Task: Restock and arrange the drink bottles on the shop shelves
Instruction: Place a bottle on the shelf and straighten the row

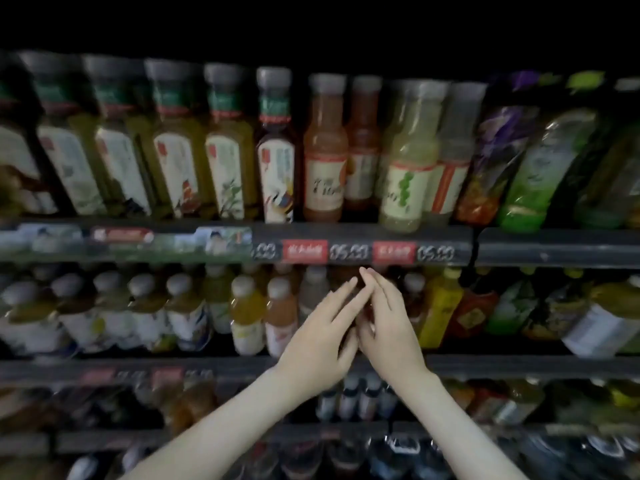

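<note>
Both of my hands reach into the middle shelf (519, 366), under the red price tags (394, 252). My left hand (320, 344) and my right hand (386, 332) have straight fingers, and their tips meet around a dark gap in the bottle row. Something dark sits between the palms, too blurred to name. Left of my hands stand a yellow juice bottle (246, 315), a peach one (281, 318) and a pale one (313, 289). A yellow-wrapped bottle (441, 306) stands to the right.
The top shelf (554, 249) carries tall tea and juice bottles, among them an orange bottle (325, 150) and a pale green one (407, 161). A bottle (602, 320) lies tilted at the middle shelf's right end. Lower shelves hold dark-capped bottles (360, 396).
</note>
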A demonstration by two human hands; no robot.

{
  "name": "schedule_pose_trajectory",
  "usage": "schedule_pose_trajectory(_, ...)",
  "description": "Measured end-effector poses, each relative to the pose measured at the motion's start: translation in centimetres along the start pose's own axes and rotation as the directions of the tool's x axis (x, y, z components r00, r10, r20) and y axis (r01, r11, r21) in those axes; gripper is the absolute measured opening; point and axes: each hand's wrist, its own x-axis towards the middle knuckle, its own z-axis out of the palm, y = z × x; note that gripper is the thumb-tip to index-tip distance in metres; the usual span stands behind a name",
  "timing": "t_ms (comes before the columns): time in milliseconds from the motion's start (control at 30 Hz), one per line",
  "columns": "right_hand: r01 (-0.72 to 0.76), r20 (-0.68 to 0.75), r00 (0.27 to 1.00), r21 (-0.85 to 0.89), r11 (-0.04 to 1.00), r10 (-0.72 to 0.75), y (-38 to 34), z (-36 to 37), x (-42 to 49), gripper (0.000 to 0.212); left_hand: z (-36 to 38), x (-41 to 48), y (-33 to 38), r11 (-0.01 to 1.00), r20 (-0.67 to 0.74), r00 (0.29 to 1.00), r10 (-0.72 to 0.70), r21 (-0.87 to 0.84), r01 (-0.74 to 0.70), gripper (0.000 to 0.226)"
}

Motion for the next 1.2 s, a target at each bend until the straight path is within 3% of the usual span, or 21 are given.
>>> schedule_pose_trajectory(67,-0.063,0.154,0.987,0.05,0.997,0.054,-1.4,3.2,-4.0,0.053,-0.1,-6.9,-2.9,0.982,0.15,0.972,-0.181,-0.022,0.187,0.062)
schedule_pose_trajectory(133,-0.186,0.337,0.929,0.067,0.98,0.153,-3.0,6.6,-8.0,0.05,0.2,-13.5,-6.0,0.907,0.264,0.87,-0.416,0.055,0.417,0.061)
schedule_pose_trajectory(167,-0.269,0.44,0.871,0.058,0.961,0.218,-3.6,8.4,-10.1,0.048,0.5,-16.5,-7.3,0.849,0.316,0.792,-0.522,0.1,0.519,0.061)
schedule_pose_trajectory(233,-0.439,0.639,0.688,-0.01,0.898,0.344,-3.9,12.5,-14.4,0.044,1.5,-21.6,-9.4,0.71,0.416,0.605,-0.679,0.164,0.685,0.062)
schedule_pose_trajectory(300,-0.518,0.745,0.509,-0.135,0.845,0.431,-3.1,17.1,-20.2,0.044,3.9,-26.3,-10.6,0.605,0.517,0.44,-0.734,0.202,0.77,0.06)
schedule_pose_trajectory(400,-0.513,0.816,0.27,-0.327,0.794,0.511,-0.7,23.2,-30.1,0.043,9.4,-33.5,-12.4,0.516,0.594,0.298,-0.747,0.236,0.823,0.054)
schedule_pose_trajectory(467,-0.468,0.821,0.17,-0.419,0.778,0.545,1.6,26.8,-36.6,0.041,13.8,-38.5,-13.9,0.445,0.615,0.207,-0.761,0.263,0.856,0.054)
schedule_pose_trajectory(600,-0.2,0.833,-0.09,-0.551,0.81,0.545,7.5,33.4,-49.0,0.057,23.8,-46.4,-16.7,0.234,0.533,0.074,-0.843,0.238,0.943,0.053)
schedule_pose_trajectory(667,-0.101,0.834,-0.123,-0.549,0.829,0.538,10.8,36.2,-54.2,0.061,29.3,-49.3,-17.2,0.175,0.519,0.071,-0.852,0.154,0.973,0.048)
schedule_pose_trajectory(767,0.009,0.841,0.005,-0.541,0.841,0.541,16.2,40.7,-59.8,0.052,36.3,-54.3,-17.7,0.171,0.569,0.067,-0.82,0.132,0.976,0.047)
schedule_pose_trajectory(900,0.015,0.811,-0.013,-0.585,0.811,0.585,21.3,45.4,-64.1,0.054,41.2,-60.6,-18.6,0.146,0.583,0.002,-0.812,0.2,0.969,0.045)
schedule_pose_trajectory(967,-0.056,0.798,0.079,-0.594,0.802,0.597,22.2,46.5,-64.7,0.048,41.7,-62.1,-18.6,0.14,0.591,-0.018,-0.806,0.22,0.965,0.042)
schedule_pose_trajectory(1000,-0.058,0.804,0.089,-0.585,0.809,0.588,22.2,46.6,-64.7,0.045,41.6,-62.3,-18.6,0.14,0.591,-0.021,-0.806,0.226,0.964,0.041)
schedule_pose_trajectory(1100,-0.073,0.819,0.028,-0.571,0.818,0.574,20.1,45.0,-62.4,0.046,39.6,-60.6,-18.1,0.159,0.565,0.01,-0.825,0.215,0.964,0.04)
schedule_pose_trajectory(1200,-0.169,0.849,0.093,-0.501,0.849,0.52,16.1,40.7,-57.2,0.043,35.8,-56.9,-17.1,0.219,0.558,0.092,-0.825,0.165,0.962,0.047)
